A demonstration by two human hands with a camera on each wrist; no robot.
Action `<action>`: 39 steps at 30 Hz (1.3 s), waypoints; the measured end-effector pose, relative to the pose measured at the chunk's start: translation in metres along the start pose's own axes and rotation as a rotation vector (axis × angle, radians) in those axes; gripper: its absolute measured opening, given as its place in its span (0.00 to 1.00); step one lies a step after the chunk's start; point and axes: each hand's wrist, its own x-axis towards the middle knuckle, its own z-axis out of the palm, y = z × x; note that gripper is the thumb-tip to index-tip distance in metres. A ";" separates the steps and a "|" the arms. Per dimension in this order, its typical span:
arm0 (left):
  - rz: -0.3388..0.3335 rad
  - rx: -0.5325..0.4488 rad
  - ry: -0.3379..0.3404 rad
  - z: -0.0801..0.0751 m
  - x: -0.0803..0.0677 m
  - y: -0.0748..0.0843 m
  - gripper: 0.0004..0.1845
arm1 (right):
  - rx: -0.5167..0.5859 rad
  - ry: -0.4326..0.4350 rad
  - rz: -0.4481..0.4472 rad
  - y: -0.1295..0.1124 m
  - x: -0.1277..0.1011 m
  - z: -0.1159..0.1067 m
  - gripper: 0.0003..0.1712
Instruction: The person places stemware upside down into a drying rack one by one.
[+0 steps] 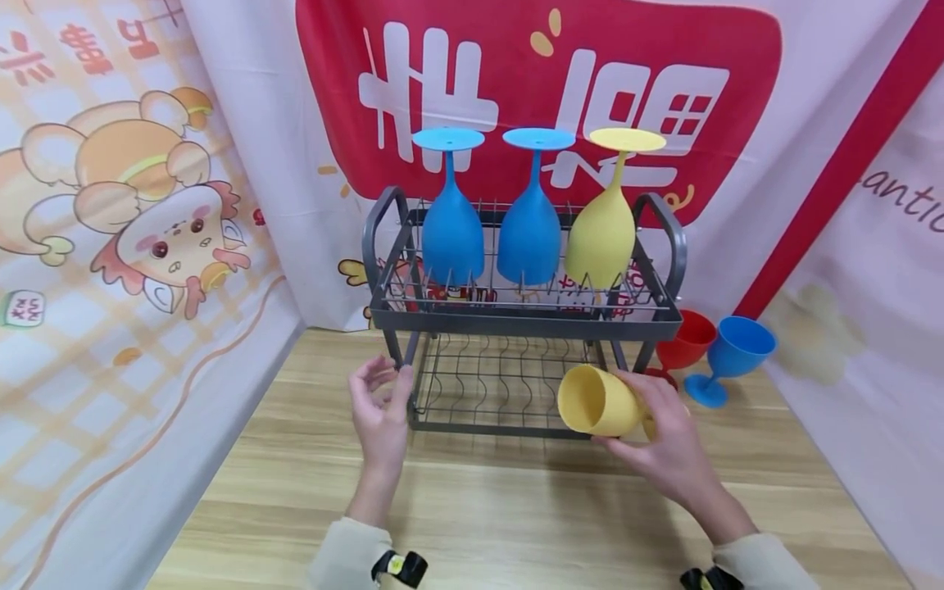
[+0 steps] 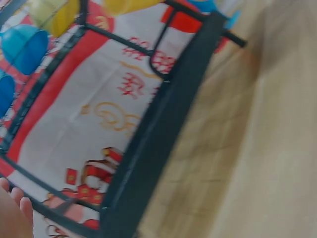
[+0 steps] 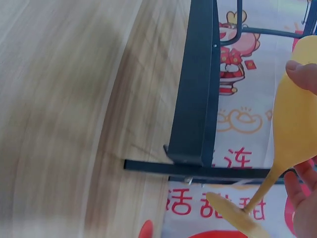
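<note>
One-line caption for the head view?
Right hand holds a yellow goblet sideways before the rack; left hand open nearby.

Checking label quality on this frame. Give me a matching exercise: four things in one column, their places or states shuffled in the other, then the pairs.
Things:
1. yellow goblet
2. red goblet
3. two blue goblets
4. left hand

Places or states:
A. upside down on the rack's top tier
B. held sideways in the right hand
C. at the rack's front left leg
D. upright on the table, right of the rack

Pairs: 1-B, 2-D, 3-A, 4-C
</note>
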 end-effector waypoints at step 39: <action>-0.135 0.055 -0.793 0.052 -0.068 -0.011 0.41 | -0.335 -0.013 -0.413 -0.056 -0.002 0.030 0.54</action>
